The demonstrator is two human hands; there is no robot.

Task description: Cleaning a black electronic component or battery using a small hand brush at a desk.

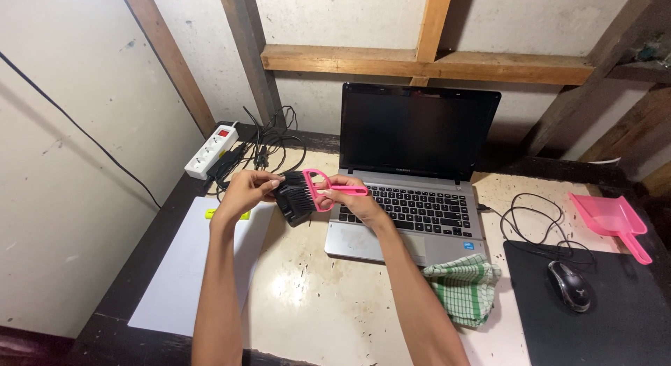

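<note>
A small pink hand brush (316, 190) with black bristles (293, 196) is held above the desk, just left of an open silver laptop (412, 198) with a dark screen. My right hand (349, 197) grips its pink handle. My left hand (250, 186) has its fingertips on the black bristles. Both forearms reach up from the bottom of the view.
A white sheet of paper (189, 268) with a yellow marker (225, 214) lies at left. A white power strip (212, 151) and tangled cables sit behind. A green checked cloth (465, 285), a black mouse (567, 285) on a black pad and a pink dustpan (611, 223) are at right.
</note>
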